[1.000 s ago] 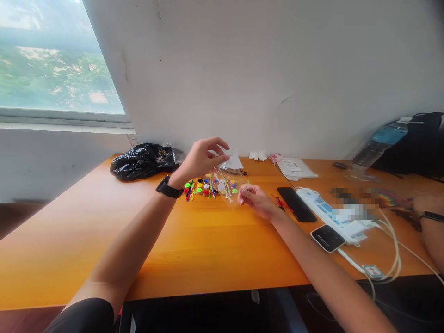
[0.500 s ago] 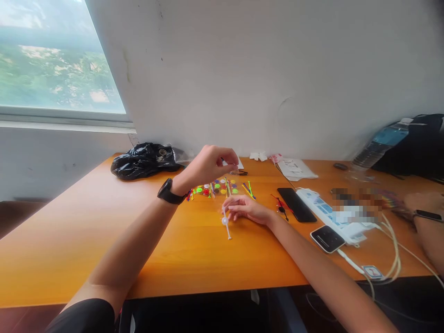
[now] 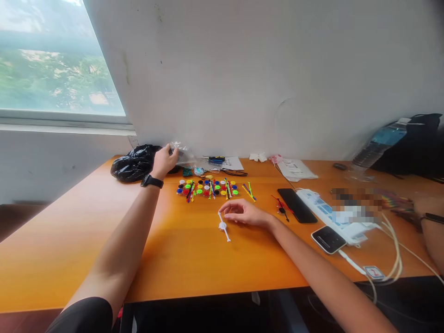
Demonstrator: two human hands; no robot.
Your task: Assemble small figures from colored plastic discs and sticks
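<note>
At the back left, my left hand is closed on the clear plastic bag beside the black plastic bag; its fingertips are partly hidden. A white plastic stick with arrow-shaped ends and a round white disc at its middle lies mid-table. My right hand rests beside it, fingers loosely curled and apart, the index fingertip touching the stick's far end. Behind that hand, coloured discs stand in rows, with bundles of coloured sticks among them. Yellow-green and blue sticks lie to the right.
A black plastic bag sits at the back left. To the right are a phone, a power strip, a white device with cables, and a tilted water bottle. Another person's wrist shows at the right edge.
My left hand has moved left and back, from above the coloured pieces to the clear bag, which now stands higher. The white stick and disc have shifted slightly left under my right hand.
</note>
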